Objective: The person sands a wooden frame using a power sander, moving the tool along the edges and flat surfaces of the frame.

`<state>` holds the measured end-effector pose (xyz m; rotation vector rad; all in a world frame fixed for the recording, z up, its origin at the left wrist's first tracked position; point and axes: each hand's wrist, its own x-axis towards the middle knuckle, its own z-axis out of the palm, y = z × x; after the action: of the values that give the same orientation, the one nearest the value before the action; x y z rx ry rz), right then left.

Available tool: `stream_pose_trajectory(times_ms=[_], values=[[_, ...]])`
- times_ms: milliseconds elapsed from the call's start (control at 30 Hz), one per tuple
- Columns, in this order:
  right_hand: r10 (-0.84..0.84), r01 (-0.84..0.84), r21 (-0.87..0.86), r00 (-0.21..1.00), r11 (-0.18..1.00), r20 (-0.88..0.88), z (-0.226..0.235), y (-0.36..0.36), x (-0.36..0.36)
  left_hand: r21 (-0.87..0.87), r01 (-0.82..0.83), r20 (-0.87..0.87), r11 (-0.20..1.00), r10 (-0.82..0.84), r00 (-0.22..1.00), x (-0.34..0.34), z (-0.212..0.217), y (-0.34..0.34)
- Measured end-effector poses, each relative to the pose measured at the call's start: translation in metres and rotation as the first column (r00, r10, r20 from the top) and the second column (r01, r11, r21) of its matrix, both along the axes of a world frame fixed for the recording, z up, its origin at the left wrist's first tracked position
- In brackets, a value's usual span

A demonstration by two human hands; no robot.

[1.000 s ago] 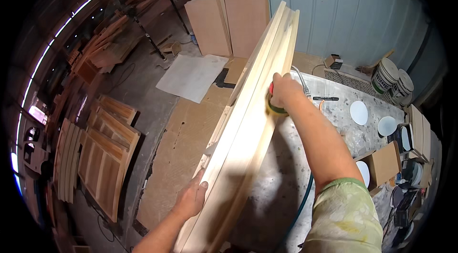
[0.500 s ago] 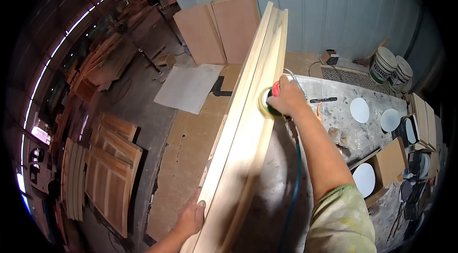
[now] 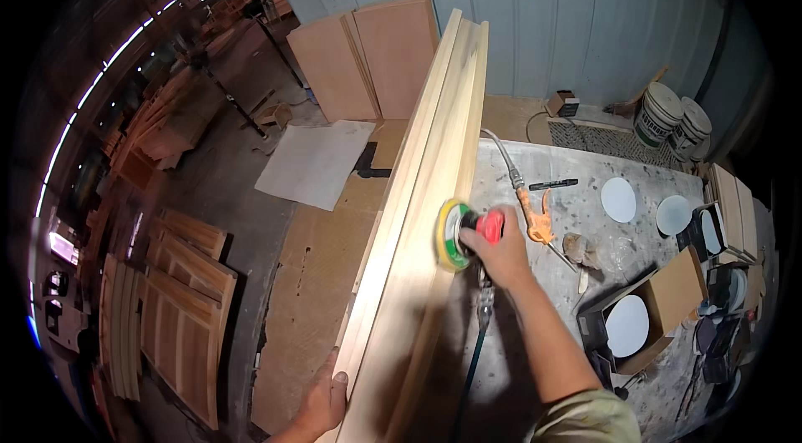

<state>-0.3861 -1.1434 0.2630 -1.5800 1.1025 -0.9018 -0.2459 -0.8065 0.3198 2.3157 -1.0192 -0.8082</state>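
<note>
A long, pale wooden board [image 3: 393,293] with a moulded profile runs from near me toward the far wall. My right hand [image 3: 503,249] grips a round orbital sander [image 3: 454,236] with a red top and a green and yellow body. The sander's pad lies against the board's broad face, about midway along. A hose [image 3: 476,351] hangs from the tool toward the lower edge. At the near left edge, my left hand [image 3: 322,399] is closed round the board, thumb on top and fingers hidden behind. Right of the board lies an orange air blow gun [image 3: 539,217] on the table.
The stained table [image 3: 576,163] holds a black marker [image 3: 553,185], white sanding discs [image 3: 618,199] and an open cardboard box [image 3: 677,293]. Two buckets [image 3: 657,115] stand far right. Brown panels [image 3: 397,59] lean on the wall; wooden frames [image 3: 184,309] stand on the left floor.
My right hand has drawn the sander along the board toward me, uncovering the blow gun. My left hand stays on the board's edge. The whole view has shifted slightly.
</note>
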Motion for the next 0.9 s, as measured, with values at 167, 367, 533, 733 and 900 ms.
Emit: stream_pose_trajectory(times_ms=[167,367,533,733,900], values=[[0.042,-0.042,-0.002,0.999,0.999,0.001,0.005,0.014,-0.018,0.142,-0.002,0.031,0.99,-0.002,1.0,-0.002,0.002,-0.005],[0.158,-0.303,-0.174,0.811,0.937,-0.562,0.064,-0.018,0.005,0.035,0.046,0.011,0.998,-0.047,0.999,-0.003,0.012,-0.018],[0.458,-0.747,-0.077,0.481,0.66,-0.748,0.074,0.054,0.01,-0.004,0.041,0.11,0.999,-0.04,0.993,0.002,-0.002,-0.002],[0.2,-0.574,0.085,0.14,0.814,-0.97,0.123,-0.03,0.05,-0.082,0.096,0.196,0.992,-0.078,0.977,-0.004,-0.006,-0.023],[0.398,-0.86,0.41,-0.276,0.303,-0.875,0.11,0.114,0.052,-0.294,0.155,0.432,0.943,-0.013,0.902,0.0,-0.036,-0.014]])
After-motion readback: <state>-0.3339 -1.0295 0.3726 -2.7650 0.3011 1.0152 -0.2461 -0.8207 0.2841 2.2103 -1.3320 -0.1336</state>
